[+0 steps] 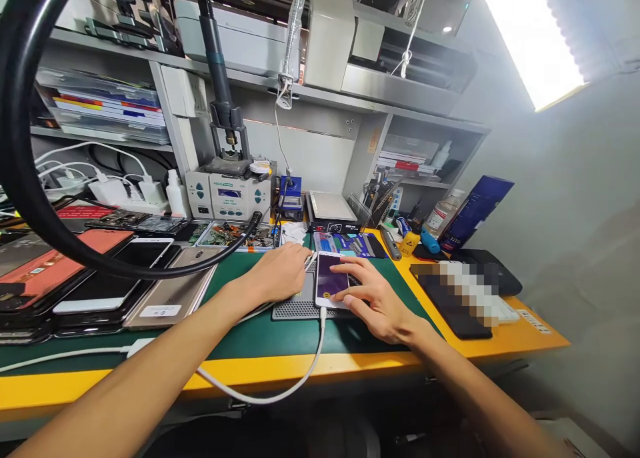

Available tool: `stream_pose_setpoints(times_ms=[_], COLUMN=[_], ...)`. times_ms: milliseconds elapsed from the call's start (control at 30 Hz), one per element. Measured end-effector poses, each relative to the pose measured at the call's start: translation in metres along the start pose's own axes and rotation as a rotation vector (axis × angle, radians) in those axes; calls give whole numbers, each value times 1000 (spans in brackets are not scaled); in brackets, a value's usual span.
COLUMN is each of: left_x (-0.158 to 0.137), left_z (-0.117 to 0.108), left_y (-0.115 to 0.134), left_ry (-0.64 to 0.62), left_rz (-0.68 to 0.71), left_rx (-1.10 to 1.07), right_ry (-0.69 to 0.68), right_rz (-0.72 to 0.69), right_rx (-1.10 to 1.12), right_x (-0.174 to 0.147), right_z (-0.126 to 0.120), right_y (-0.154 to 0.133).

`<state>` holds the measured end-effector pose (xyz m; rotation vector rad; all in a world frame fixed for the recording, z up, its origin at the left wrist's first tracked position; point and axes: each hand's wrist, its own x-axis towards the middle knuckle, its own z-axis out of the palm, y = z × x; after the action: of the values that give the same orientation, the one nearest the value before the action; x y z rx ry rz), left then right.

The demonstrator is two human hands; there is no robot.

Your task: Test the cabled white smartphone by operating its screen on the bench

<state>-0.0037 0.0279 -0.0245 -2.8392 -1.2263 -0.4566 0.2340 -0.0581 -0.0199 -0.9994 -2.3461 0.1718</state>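
A white phone with a dark purple screen lies on a grey perforated pad. A white charging cable is plugged into its near end. My right hand rests over the phone's right side, its fingers spread and touching the screen and edge. Beside the phone's upper left edge, my left hand is closed with its fingers pinched. A thin white cable runs under that hand, and a white end shows at its fingertips; the exact grip is partly hidden.
A green mat covers the yellow bench. Several phones and phone parts lie left, including a gold phone back. A black hose loops across the near left. A hot-air station stands behind. Right lies a black phone.
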Motion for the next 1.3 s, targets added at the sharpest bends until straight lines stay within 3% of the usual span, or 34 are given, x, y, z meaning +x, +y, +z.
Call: stream_pose_setpoints(times_ms=[800, 1300], left_x=[0, 0], left_z=[0, 0], left_y=[-2, -2], left_ry=[-23, -6], left_rz=[1, -3], left_rx=[-5, -9], right_ry=[50, 77], right_rz=[60, 308], right_rx=[24, -181], right_x=[-18, -1], right_z=[-9, 0], right_y=[10, 30])
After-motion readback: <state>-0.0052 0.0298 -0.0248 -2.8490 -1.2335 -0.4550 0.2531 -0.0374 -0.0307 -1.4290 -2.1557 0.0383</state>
